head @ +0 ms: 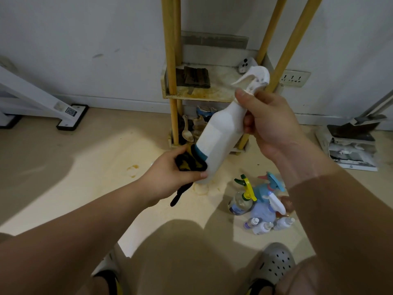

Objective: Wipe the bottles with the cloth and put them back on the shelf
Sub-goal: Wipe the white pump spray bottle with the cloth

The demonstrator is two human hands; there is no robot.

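Observation:
A white spray bottle (pixel 219 137) is held tilted in mid-air in front of the shelf (pixel 200 93). My right hand (pixel 268 124) grips its neck just below the trigger head. My left hand (pixel 170 177) holds a black, yellow and blue cloth (pixel 191 160) pressed against the bottle's lower body, with a dark strip of it hanging below my palm. On the floor at the right lies a cluster of several other bottles (pixel 261 207), some with coloured spray heads.
The shelf has yellow posts and a dirty middle board carrying a dark folded item (pixel 194 77) and a small grey device (pixel 244 64). Clutter sits on its bottom level. A wall socket (pixel 294 78) and a dustpan (pixel 353 128) are at the right, a white stand foot (pixel 72 116) at the left.

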